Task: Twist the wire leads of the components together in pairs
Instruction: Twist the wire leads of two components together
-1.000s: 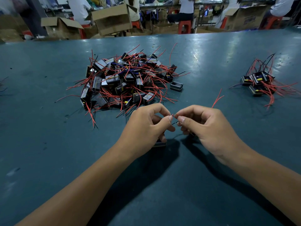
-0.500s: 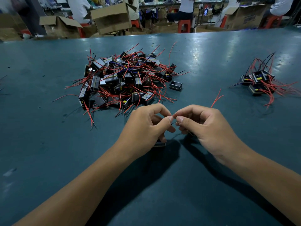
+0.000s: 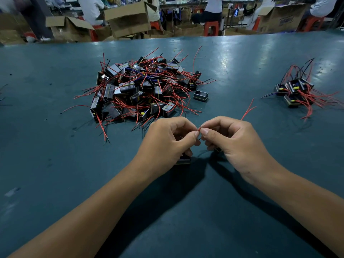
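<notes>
Red wire leads (image 3: 199, 129) are staying pinched between the left hand (image 3: 168, 144) and right hand (image 3: 235, 144), barely shifting; twisting is likely continuing.

Dim indoor scene lit from overhead, with pale glare patches on the far right of the teal desk (image 3: 242, 58), dark soft-edged shadows beneath both forearms, a blurred background at the top, and wide-angle bending of the desk's far edge toward the corners.
</notes>
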A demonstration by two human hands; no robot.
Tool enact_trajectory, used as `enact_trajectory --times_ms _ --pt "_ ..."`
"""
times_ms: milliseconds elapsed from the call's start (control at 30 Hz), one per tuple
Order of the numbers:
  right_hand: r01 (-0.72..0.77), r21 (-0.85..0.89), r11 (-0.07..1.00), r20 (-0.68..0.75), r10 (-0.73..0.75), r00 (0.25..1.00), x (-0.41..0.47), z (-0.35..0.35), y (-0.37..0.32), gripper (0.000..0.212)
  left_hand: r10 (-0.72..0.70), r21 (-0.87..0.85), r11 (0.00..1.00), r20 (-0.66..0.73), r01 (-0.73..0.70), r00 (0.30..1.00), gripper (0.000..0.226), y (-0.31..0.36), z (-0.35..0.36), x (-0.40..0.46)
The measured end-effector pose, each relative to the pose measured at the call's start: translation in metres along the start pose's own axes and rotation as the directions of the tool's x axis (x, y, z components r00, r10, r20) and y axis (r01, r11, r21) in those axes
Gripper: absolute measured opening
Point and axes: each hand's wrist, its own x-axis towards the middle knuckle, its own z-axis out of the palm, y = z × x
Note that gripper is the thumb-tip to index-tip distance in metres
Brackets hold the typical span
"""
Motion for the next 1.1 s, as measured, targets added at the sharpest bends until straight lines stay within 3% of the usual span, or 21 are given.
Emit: enact_trajectory --times_ms 400,533,667,867,1100 --pt "0.02 0.013 1.0 -0.017 -0.02 1.0 0.001 0.002 0.003 0.005 0.007 -0.02 1.0 -0.036 -0.008 0.999 0.01 0.0 0.003 -0.003" --pt "0.05 -0.015 0.999 -0.048 -0.051 0.998 0.001 0.002 0.003 0.011 0.037 0.031 0.999 -0.029 -0.036 0.999 0.01 0.001 0.003 -0.003" --pt "0.07 -0.061 0.996 -0.028 -0.072 0.997 0.002 0.002 0.003 0.012 0.1 0.129 0.988 -0.116 -0.085 0.988 0.009 0.003 -0.006 0.0" --pt "0.109 -0.079 0.991 0.075 -0.103 0.992 0.003 -0.002 0.002 0.009 0.147 0.26 0.954 0.039 -0.152 0.988 0.005 0.005 -0.012 0.001" --pt "0.139 -0.113 0.984 0.093 -0.128 0.987 0.005 -0.001 0.002 0.009 0.032 0.029 0.999 0.085 -0.035 0.996 0.012 -0.001 -0.004 0.004"
